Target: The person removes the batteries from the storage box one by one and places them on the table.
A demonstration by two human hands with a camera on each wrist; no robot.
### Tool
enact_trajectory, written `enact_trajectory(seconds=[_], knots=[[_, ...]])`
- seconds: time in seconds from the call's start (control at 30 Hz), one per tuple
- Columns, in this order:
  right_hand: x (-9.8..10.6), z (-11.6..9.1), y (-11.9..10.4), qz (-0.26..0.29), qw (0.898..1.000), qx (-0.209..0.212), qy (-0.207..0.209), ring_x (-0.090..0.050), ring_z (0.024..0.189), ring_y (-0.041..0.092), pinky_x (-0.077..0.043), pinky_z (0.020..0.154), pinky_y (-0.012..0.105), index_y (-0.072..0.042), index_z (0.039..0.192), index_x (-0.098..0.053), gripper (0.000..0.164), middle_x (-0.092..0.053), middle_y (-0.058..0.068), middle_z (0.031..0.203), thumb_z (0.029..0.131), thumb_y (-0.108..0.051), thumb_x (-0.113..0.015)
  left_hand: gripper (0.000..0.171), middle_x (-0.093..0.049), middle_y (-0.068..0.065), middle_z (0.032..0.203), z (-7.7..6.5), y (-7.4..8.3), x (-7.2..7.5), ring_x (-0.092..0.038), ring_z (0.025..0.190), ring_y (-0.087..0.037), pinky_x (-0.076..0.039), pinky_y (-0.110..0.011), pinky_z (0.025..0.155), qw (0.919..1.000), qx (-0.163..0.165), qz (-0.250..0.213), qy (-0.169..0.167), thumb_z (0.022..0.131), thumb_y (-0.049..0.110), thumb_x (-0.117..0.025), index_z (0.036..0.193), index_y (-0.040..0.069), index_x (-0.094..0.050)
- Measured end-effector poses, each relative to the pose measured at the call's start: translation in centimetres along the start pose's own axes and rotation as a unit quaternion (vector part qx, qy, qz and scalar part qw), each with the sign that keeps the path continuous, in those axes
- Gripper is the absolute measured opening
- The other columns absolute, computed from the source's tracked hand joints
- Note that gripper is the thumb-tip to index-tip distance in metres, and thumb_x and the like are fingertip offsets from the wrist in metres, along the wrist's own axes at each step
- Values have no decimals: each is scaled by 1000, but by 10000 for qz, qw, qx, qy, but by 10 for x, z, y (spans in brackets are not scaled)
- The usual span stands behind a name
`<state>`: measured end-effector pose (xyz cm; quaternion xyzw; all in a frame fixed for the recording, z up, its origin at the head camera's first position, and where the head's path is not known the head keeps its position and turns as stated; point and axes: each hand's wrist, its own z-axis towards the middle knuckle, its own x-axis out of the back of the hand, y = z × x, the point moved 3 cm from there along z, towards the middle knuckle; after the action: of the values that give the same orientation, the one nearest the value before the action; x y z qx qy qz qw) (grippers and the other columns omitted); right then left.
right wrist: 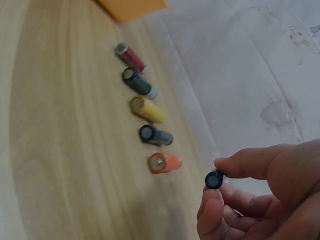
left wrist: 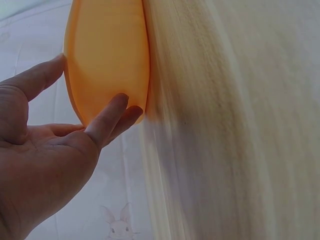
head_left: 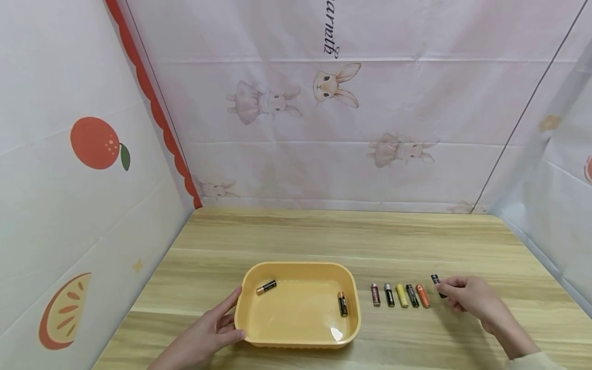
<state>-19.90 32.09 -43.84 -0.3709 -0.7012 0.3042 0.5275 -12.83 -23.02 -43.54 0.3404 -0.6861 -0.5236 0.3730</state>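
A yellow plastic tray point(head_left: 296, 341) stands on the table, with one black-and-copper battery point(head_left: 266, 287) at its back left and another black battery point(head_left: 343, 304) by its right wall. My left hand point(head_left: 210, 329) rests against the tray's left end. In the left wrist view its fairly straight fingers point(left wrist: 107, 120) touch the tray's outer wall point(left wrist: 107, 60). To the right, my right hand point(head_left: 474, 300) pinches a black battery point(right wrist: 214, 179) between thumb and fingers. Beside it a row holds a red-orange battery point(head_left: 423, 296), black batteries point(head_left: 412, 296), a yellow battery point(head_left: 402, 296) and a dark red battery point(head_left: 375, 295).
The wood-grain table point(head_left: 324, 231) reaches back to a cloth wall point(head_left: 287, 169) printed with rabbits. Another printed cloth point(head_left: 46, 205) closes the left side, and a third cloth point(head_left: 555, 195) hangs at the right.
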Motion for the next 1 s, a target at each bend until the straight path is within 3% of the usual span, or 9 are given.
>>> enact_trajectory(seconds=[0.27, 0.43, 0.57, 1.0], knots=[[-13, 3, 13, -289, 9991, -108, 287, -57, 60, 13, -53, 50, 25, 9, 98, -72, 21, -62, 4, 70, 99, -12, -69, 94, 1, -33, 166, -2, -1, -1, -33, 143, -52, -52, -25, 101, 10000, -77, 6, -47, 100, 13, -71, 163, -3, -3], [-16, 3, 13, -888, 9946, -43, 535, -56, 55, 15, -46, 47, 23, 1, 90, -72, 18, -59, 2, 61, 96, -16, -72, 94, 2, -32, 167, -1, 0, -1, -33, 144, -52, -52, -26, 101, 10000, -57, -22, -22, 100, 13, -71, 164, -2, -3], [-18, 1, 9, -1120, 9921, 42, 558, -55, 53, 16, -40, 46, 23, -1, 89, -73, 18, -58, 1, 59, 96, -18, -71, 94, 3, -32, 167, -1, 0, -1, -32, 144, -52, -51, -25, 102, 10000, -35, -48, -33, 100, 14, -70, 164, -2, -3], [-19, 3, 10, -1295, 9895, 183, 611, -54, 53, 16, -40, 47, 25, -1, 90, -73, 18, -56, 0, 58, 95, -18, -71, 94, 3, -32, 166, 0, 0, 0, -31, 144, -52, -51, -25, 102, 9999, -103, -42, -73, 100, 14, -70, 163, -3, -1]])
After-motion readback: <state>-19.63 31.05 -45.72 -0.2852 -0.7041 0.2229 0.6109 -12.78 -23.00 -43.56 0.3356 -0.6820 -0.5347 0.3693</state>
